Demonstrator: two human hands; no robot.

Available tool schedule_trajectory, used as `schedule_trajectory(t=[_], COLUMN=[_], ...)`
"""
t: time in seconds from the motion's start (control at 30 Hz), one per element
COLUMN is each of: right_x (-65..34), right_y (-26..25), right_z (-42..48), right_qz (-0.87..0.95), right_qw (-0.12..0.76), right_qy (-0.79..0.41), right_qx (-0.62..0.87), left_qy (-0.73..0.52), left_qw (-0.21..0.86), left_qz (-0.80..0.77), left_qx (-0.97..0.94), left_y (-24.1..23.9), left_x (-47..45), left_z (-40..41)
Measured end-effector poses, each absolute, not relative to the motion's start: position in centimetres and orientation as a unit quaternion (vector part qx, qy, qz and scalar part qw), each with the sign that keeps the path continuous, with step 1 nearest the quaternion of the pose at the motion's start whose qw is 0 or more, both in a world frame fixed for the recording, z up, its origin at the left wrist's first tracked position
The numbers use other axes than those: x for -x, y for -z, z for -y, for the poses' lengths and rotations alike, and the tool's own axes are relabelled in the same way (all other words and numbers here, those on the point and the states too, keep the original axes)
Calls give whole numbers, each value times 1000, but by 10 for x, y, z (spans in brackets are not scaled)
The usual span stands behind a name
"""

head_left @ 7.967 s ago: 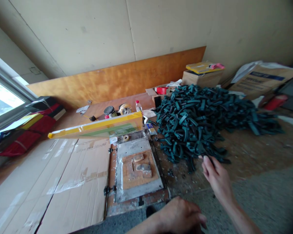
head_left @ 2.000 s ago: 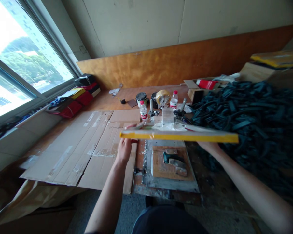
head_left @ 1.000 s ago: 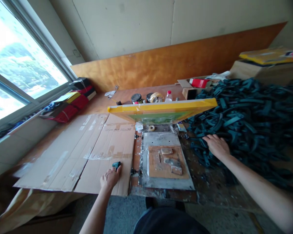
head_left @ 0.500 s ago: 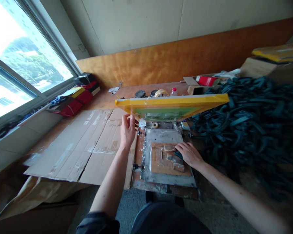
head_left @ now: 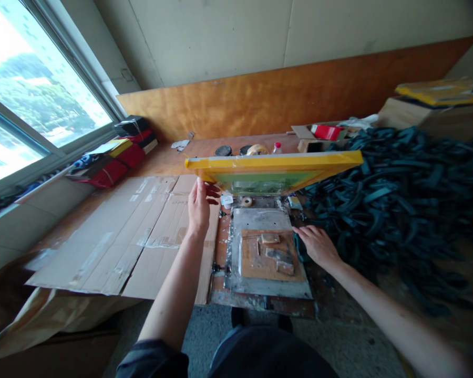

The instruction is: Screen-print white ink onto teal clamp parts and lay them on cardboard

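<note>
A yellow-edged screen frame [head_left: 271, 164] stands tilted up over a metal base plate [head_left: 260, 223]. A wooden jig with small blocks [head_left: 274, 254] sits on the plate. My left hand [head_left: 200, 202] is raised just under the frame's left corner with its fingers spread; I cannot tell whether it touches the frame. My right hand [head_left: 318, 244] rests at the plate's right edge. Its fingers are curled over a dark green plastic piece [head_left: 297, 245], which is partly hidden beneath the hand.
A big heap of dark green plastic pieces [head_left: 390, 178] covers the bench on the right. Flattened cardboard [head_left: 134, 231] lies to the left. Behind the frame are jars, a tape roll [head_left: 256, 149] and a bottle. Boxes [head_left: 429, 105] stand far right, and a window [head_left: 27, 100] is on the left.
My right hand has slid from over the jig to the plate's right edge. My left hand stays by the frame's left corner, fingers more spread. The frame remains raised.
</note>
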State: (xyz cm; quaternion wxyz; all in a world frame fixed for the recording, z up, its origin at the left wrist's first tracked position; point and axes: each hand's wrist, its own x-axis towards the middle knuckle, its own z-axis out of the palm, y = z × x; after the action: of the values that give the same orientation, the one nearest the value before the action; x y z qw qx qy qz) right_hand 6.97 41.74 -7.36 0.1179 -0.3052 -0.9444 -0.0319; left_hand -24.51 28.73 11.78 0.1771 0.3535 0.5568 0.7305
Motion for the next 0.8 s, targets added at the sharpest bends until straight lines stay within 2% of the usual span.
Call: schedule_trajectory(t=[0.23, 0.37, 0.6, 0.8], right_x=[-20, -3, -9, -64], right_y=[66, 69, 74, 92], right_z=[-378, -373, -369, -388], right_qz=[976, 978, 975, 961], right_qw=[131, 147, 152, 147], right_qy=[-2, -21, -43, -65], right_qx=[174, 150, 154, 225], left_qy=[-727, -729, -722, -709], left_qw=[176, 187, 194, 209], left_qz=[-565, -557, -562, -562], left_qx=[-348, -351, -353, -371], left_y=[-117, -118, -117, -117], left_x=[246, 247, 248, 250], left_z=[-289, -288, -285, -282])
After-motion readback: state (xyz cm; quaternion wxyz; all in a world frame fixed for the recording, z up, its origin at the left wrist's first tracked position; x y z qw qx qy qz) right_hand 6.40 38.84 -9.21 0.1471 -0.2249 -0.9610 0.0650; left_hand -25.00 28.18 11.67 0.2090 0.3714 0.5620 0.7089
